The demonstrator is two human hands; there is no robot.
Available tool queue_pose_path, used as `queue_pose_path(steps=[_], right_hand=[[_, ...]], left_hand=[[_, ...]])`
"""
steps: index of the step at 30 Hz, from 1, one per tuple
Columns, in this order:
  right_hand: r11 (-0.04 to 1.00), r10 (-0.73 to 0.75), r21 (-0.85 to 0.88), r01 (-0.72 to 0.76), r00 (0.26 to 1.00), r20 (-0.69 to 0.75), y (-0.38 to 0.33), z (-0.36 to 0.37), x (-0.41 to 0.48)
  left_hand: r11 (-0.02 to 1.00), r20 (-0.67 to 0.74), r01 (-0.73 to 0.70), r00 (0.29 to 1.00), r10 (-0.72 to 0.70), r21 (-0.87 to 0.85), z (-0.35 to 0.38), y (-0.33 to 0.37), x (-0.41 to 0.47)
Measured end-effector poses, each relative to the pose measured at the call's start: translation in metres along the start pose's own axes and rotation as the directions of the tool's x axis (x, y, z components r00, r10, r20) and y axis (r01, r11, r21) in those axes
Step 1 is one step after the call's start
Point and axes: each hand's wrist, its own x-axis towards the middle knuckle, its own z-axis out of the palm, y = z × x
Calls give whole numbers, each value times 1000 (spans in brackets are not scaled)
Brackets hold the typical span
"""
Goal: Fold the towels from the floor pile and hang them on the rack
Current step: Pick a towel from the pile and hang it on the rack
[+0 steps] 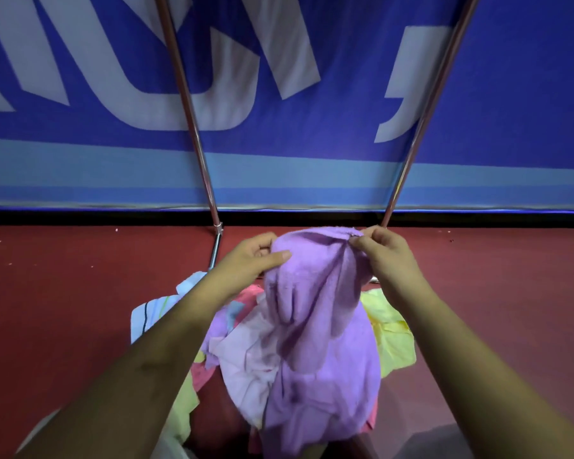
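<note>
Head view: purple towel (315, 313) hangs pinched between both hands (318, 251).

Blue banner (312, 104) fills the upper half of the view, hung upright along the far edge of the floor. Large pale grey-white letters (120, 77) run across it, cut off at the top and left edges; not readable as a word. Lighter blue stripe (295, 173) along the banner's lower part, a darker band under it. Thin black strip (80, 216) where banner meets floor. Floor (63, 276) is dark red, matte, with small pale specks (116, 229) scattered near the far edge and at the left side.
</note>
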Motion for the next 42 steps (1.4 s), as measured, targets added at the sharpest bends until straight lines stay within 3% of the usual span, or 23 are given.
queue_pose_path(steps=[3,8,11,14,16,19,21,23,25,26,28,31,33,36,39,42], right_hand=[[993,-5,-120,19,993,117,9,1,-6],[999,5,38,-26,877,481,-1,18,-21],[999,-29,2,35,813,582,-2,23,-24],[996,-84,39,75,854,514,-5,18,-22],[986,-109,160,41,890,442,-12,11,-21],[909,-115,416,-2,960,254,-24,-3,-17],[836,-71,549,-12,989,130,-27,-17,-13],[916,-42,397,46,999,-19,-24,-28,-7],[998,-58,15,59,994,-96,-17,-30,-7],[993,-38,-116,29,996,-75,-13,-28,-10],[978,38,-208,-27,998,49,-8,-20,-18],[997,45,-73,-24,954,297,-12,-7,-35],[992,8,109,-66,886,464,-17,2,-43],[995,-72,93,20,800,595,-18,13,-53],[995,-100,45,90,842,531,-17,19,-57],[944,-86,326,-45,923,376,-21,13,-50]], left_hand=[[997,-25,-81,996,82,7,13,25,-8],[982,-25,-184,982,185,46,23,34,-13],[965,5,-198,980,200,172,28,33,-17],[969,53,-180,984,173,167,29,35,-19],[984,152,-80,987,55,160,20,35,-21],[833,270,-1,946,-178,554,-8,23,-26],[755,212,61,942,-259,653,-21,12,-30],[832,102,81,981,-162,549,-24,14,-33],[930,-21,35,999,-29,367,-19,23,-35],[967,-60,-2,998,18,255,-14,27,-36],[998,-117,-59,991,62,27,1,37,-38],[984,-118,-92,990,74,-156,22,53,-42],[990,-27,-95,995,93,-108,28,59,-44],[998,34,-35,999,36,-51,28,59,-47],[998,85,-4,996,-1,58,25,58,-49],[933,140,71,982,-127,353,9,54,-49]])
